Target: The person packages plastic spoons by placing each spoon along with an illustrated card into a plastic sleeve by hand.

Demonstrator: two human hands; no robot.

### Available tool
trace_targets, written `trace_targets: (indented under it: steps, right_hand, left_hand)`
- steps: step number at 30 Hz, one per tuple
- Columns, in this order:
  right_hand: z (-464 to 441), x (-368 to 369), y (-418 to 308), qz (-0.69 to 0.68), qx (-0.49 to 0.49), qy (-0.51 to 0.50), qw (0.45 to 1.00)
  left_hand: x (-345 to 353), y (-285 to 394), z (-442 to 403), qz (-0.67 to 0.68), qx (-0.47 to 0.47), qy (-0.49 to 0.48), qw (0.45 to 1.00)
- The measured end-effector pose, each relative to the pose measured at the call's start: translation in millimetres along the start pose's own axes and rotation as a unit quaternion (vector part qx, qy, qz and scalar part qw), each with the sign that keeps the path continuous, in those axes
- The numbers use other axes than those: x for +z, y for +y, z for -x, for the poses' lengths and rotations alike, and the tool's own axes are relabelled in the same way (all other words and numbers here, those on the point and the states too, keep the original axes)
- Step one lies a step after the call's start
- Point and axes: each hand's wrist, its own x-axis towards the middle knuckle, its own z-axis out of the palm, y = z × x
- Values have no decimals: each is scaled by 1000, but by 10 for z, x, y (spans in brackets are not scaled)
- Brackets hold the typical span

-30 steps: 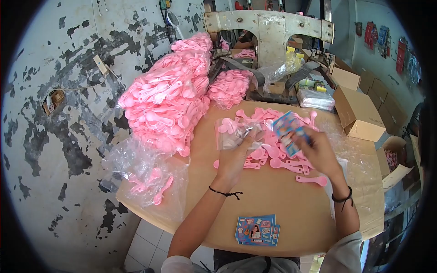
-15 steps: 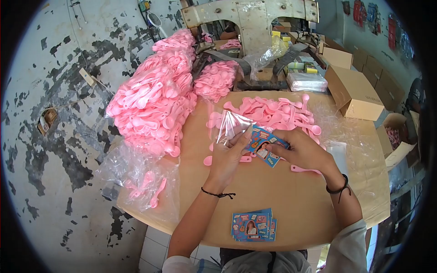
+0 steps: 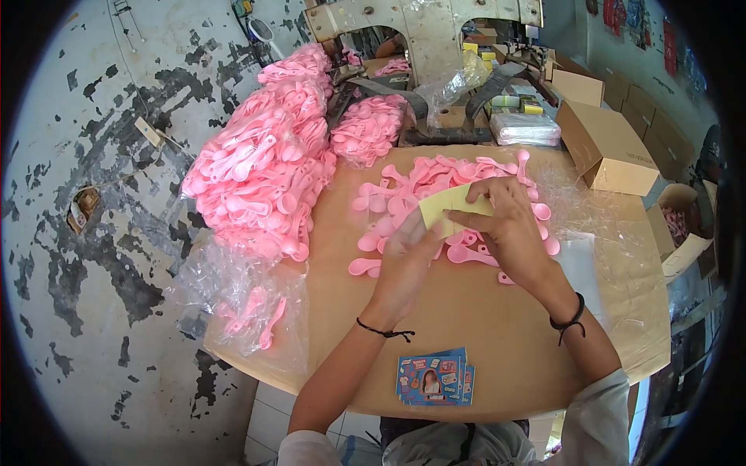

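My left hand (image 3: pixel 406 268) pinches a small clear plastic bag (image 3: pixel 409 227), which is blurred and see-through against the spoons. In my right hand (image 3: pixel 513 233), thumb and fingers grip a printed card (image 3: pixel 457 206) with its pale yellow side facing me. The card's left end meets the bag; whether it lies inside or over it I cannot tell. Beneath and behind both hands spreads a loose heap of pink plastic spoons (image 3: pixel 447 172). Closer to my body lies a small stack of blue printed cards (image 3: pixel 434 378).
Large bags of pink spoons (image 3: pixel 260 167) pile up at the left, with a smaller bag (image 3: pixel 367 130) behind. Clear plastic holding a few spoons (image 3: pixel 250 307) covers the left table edge. A cardboard box (image 3: pixel 608 147) and flat clear bags (image 3: pixel 524 129) stand at the back right.
The card has turned from its blue printed face to its yellow side. Both hands have shifted slightly, the left one a little right and lower, and the bag now hangs less visibly.
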Motion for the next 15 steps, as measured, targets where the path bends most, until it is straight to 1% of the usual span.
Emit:
trace_targets:
  steps: [1,4,5,6,7,10,13,15]
  right_hand:
    - [8,31,-13,-4,2,-5,1000]
    - [-32,59,50,35,21,44,998]
    - [-51,32,49,-44,98,13,994]
    - [-72,-26,36,-122,173,-19,977]
    - [-80,-58,38,-198,247,-52,947]
    - [-5,12,162,-328,293,-113,891]
    - [54,93,189,-400,254,-134,870]
    - [55,97,197,-379,222,-148,886]
  left_hand:
    - [-34,-11,-10,18,-21,39,999]
    - [-83,52,-47,127,49,125,983]
    - [-108,74,-64,128,57,126,982]
    - [-138,93,-75,130,65,128,981]
    - [-161,105,-80,133,73,130,980]
    - [-164,160,-59,103,103,142,979]
    - [-191,148,-68,83,115,159,977]
    - [-150,204,-44,77,92,158,980]
